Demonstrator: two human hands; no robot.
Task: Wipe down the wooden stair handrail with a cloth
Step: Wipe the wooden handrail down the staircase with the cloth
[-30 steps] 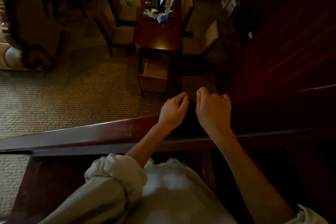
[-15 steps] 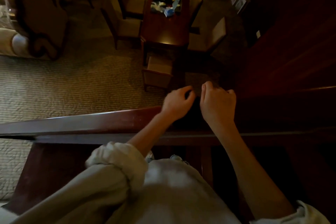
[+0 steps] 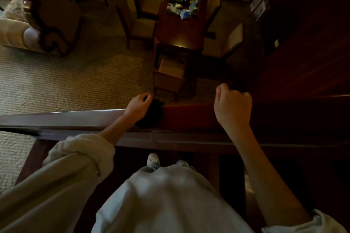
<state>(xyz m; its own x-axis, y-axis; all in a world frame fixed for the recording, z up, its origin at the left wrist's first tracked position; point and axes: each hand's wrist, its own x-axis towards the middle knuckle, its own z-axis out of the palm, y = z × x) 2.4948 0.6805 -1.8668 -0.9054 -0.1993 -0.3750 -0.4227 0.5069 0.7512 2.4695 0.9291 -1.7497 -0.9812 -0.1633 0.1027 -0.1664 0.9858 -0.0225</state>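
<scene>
The carpet (image 3: 75, 85) fills the lower floor far beneath, seen over the rail (image 3: 66, 119). The rail is dark polished wood and runs across the view from the left edge to the right, where it goes into deep shadow. Beyond it and below stand an armchair (image 3: 53, 11) at the upper left and a long wooden table (image 3: 180, 30) at top centre. The table's far end is cluttered with small items too small to tell apart. A chair (image 3: 170, 77) is drawn up at the table's near end, and others stand along its sides.

The person leans at the rail in a pale top with a rolled-up left sleeve (image 3: 81, 149). The left hand (image 3: 139, 108) lies on the rail's top near its middle, fingers curled over the cloth (image 3: 152, 114) and gripping it. The cloth is a dark bunch pressed to the rail, showing just to the right of that hand. The right hand (image 3: 233, 108) hangs over the rail well apart from the cloth, its fingers curled into a loose fist with nothing visible in it. A pale shoe (image 3: 153, 159) shows under the rail.
</scene>
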